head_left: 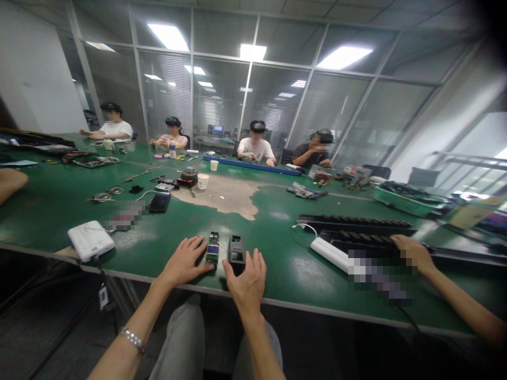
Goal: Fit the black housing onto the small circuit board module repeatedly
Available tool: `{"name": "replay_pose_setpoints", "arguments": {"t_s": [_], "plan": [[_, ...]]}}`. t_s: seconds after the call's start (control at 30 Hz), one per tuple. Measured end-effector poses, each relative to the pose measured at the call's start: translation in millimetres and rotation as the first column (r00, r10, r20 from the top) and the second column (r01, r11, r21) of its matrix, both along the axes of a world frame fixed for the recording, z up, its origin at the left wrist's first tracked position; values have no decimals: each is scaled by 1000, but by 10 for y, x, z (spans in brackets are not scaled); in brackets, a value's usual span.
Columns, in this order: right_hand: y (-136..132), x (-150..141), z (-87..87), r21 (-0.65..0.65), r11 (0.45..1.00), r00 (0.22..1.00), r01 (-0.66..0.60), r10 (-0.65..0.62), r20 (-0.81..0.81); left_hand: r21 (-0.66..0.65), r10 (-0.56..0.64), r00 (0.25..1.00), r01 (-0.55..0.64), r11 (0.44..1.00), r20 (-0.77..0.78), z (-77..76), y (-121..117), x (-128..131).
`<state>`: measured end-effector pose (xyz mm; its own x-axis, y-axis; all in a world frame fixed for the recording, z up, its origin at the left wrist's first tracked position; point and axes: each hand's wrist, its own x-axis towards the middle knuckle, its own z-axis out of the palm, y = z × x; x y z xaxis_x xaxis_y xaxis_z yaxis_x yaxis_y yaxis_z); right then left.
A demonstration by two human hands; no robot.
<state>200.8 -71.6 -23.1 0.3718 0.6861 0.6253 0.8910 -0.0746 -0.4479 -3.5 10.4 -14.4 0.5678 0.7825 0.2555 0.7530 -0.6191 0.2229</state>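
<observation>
Grip released on both sides: the left hand (189,264) lies spread just beside a narrow circuit board (213,249), while the right hand (247,277) is parted around the lower end of a black plastic housing (236,248) (whether its fingers touch cannot be told). Board and housing lie side by side near the front edge of the green table (281,279). Farther out: a black smartphone (160,201), a paper cup (203,182) and, at right, another person's hand (415,256) beside black slotted rails (356,224).
</observation>
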Motion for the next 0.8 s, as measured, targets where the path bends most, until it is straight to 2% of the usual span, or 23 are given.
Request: {"name": "replay_pose_setpoints", "arguments": {"t_s": [0.13, 0.3, 0.43, 0.53, 0.63, 0.8], "plan": [[-23, -1, 5, -26, 1000, 1000, 8, -8, -7, 1, -4, 1000, 4, 1000, 16, 42, -16, 1], [15, 46, 21, 41, 999, 996, -29, 33, -81, 6, -7, 1000, 7, 1000, 15, 37, -15, -3], [128, -44, 209, 99, 990, 975, -101, 118, -187, -4, -15, 1000, 15, 1000, 11, 42, -10, -4], [205, -211, 379, 126, 980, 964, -157, 180, -195, -14, -18, 1000, 18, 1000, 8, 65, -20, -2], [246, -369, 474, 78, 980, 962, -183, 195, -193, -16, -17, 1000, 17, 1000, 19, 80, -32, -2], [277, -496, 508, -3, 987, 968, -161, 157, -198, -6, -29, 999, 29, 1000, 19, 78, -40, -11]]}}
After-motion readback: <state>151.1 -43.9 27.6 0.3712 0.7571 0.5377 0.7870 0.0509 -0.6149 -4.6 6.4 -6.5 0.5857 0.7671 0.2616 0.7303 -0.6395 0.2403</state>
